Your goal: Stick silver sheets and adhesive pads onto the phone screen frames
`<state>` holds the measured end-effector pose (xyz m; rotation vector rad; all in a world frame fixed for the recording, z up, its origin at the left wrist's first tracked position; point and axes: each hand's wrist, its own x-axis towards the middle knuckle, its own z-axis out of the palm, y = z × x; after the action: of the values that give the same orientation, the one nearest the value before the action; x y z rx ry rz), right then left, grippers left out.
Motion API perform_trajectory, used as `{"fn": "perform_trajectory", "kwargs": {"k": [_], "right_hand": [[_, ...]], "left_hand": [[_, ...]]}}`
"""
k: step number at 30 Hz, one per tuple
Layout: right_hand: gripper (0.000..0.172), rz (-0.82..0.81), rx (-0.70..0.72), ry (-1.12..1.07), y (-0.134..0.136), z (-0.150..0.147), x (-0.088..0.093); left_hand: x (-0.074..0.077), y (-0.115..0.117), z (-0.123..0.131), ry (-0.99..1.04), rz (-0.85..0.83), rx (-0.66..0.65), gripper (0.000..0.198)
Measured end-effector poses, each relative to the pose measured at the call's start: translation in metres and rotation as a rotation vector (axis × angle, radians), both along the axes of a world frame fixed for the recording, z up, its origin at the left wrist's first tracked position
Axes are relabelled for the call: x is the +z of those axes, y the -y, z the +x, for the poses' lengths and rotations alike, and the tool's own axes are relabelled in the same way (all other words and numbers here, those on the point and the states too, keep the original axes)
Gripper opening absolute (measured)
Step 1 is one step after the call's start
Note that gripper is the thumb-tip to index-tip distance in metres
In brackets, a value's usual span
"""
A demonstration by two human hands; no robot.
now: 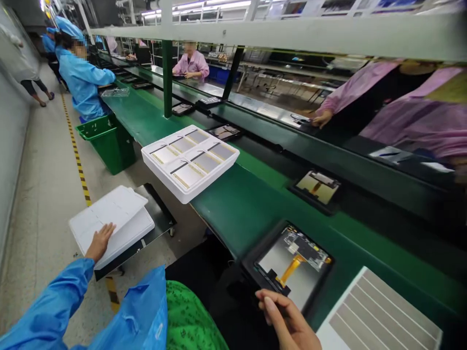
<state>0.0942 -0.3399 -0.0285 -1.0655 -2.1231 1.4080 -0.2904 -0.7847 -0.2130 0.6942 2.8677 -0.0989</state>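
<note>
My left hand (100, 243) lies with its fingers spread on a white sheet (113, 209) that rests slanted over a white foam tray (134, 236). That tray stands on a dark side stand to my left. My right hand (288, 318) is at the near edge of an opened tablet (310, 277), thumb and fingertips drawn together; whatever is between them, if anything, is too small to make out. The tablet sits in a black frame, with a circuit board and an orange ribbon cable (293, 269) exposed.
Another foam tray (186, 194) with several flat panels overhangs the green bench (233, 209). A striped sheet (386, 311) lies at right. A second tablet (317, 187) is on the line. A green bin (115, 146) stands on the floor. Co-workers in blue and pink sit along the line.
</note>
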Motion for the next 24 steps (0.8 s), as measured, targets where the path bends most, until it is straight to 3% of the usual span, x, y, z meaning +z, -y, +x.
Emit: {"fn": "perform_trajectory", "kwargs": {"k": [2, 5, 13, 19, 22, 24], "right_hand": [[0.044, 0.027, -0.004, 0.003, 0.009, -0.009, 0.007], [0.041, 0.054, 0.023, 0.015, 0.020, -0.021, 0.013], [0.037, 0.107, 0.103, 0.047, 0.028, -0.041, 0.018], [0.035, 0.115, 0.108, 0.047, 0.027, -0.042, 0.016], [0.035, 0.125, 0.109, 0.038, 0.027, -0.038, 0.012], [0.034, 0.132, 0.114, 0.031, 0.025, -0.034, 0.010]], "left_hand": [[-0.026, 0.003, 0.014, 0.069, -0.017, -0.035, 0.066], [-0.050, 0.009, 0.024, 0.119, -0.032, -0.077, 0.061], [-0.074, 0.034, 0.019, 0.174, -0.038, -0.134, 0.072], [-0.069, 0.037, 0.010, 0.253, -0.123, -0.167, 0.076], [-0.050, 0.026, 0.011, 0.262, -0.094, -0.136, 0.072], [-0.032, 0.009, 0.008, 0.207, -0.027, -0.096, 0.059]]}}
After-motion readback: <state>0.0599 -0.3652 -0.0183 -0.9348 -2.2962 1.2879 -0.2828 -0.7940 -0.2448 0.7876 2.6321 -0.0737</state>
